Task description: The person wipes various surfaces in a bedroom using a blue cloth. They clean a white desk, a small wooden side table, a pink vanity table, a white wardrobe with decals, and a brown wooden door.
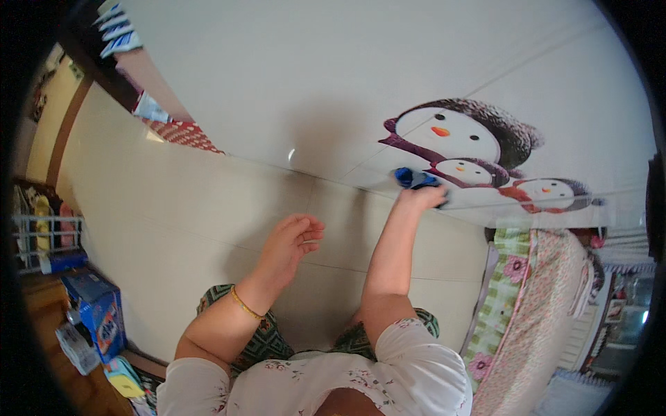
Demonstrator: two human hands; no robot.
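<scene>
My right hand [427, 196] is stretched out to a white tiled wall [291, 67], its fingers closed on a blue cloth [413, 178] that looks slightly blurred. The cloth lies just below a penguin decal [450, 132] with smaller penguins [465, 171] beside it. My left hand [296, 236] hangs over the pale tiled floor [208, 208], fingers apart and slightly curled, with nothing in it. A yellow bangle [244, 303] circles the left wrist.
At the right stands furniture under a flowered cover [546, 291] with green checked trim. A wire basket [49, 236], a blue box [99, 312] and a wooden surface [78, 359] are at the left. A red patterned cloth [184, 136] lies by the wall's left end.
</scene>
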